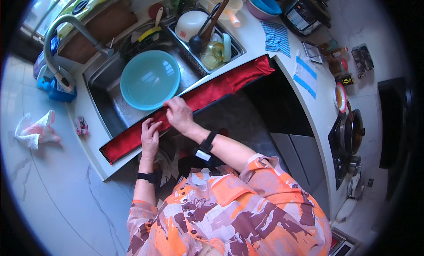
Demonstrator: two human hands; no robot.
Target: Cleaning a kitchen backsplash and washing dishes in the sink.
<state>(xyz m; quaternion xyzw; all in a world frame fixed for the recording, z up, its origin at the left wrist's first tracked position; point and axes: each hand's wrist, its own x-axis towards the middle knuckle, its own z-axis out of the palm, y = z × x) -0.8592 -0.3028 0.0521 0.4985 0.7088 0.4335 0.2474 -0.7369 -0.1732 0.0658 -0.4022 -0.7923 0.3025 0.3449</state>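
A long, narrow case with a red cloth lining (212,89) and a dark rim lies slantwise along the sink's front edge. My left hand (150,138) is at its near side, left of the middle, with bent fingers over the red cloth. Farther right, my right hand (179,115) reaches across the case, its fingers curled at the far rim. Whether either hand grips the cloth is hidden by the fingers. Just beyond my right fingertips, a turquoise basin (150,80) holding liquid sits in the steel sink (116,105).
A grey tap (71,21) arches over the sink's left side. Behind the case, a dish rack (200,66) holds a white bowl (192,26), utensils and a glass jar. Striped cloths (305,75) lie on the right counter, with a lidded pan (356,132) farther along.
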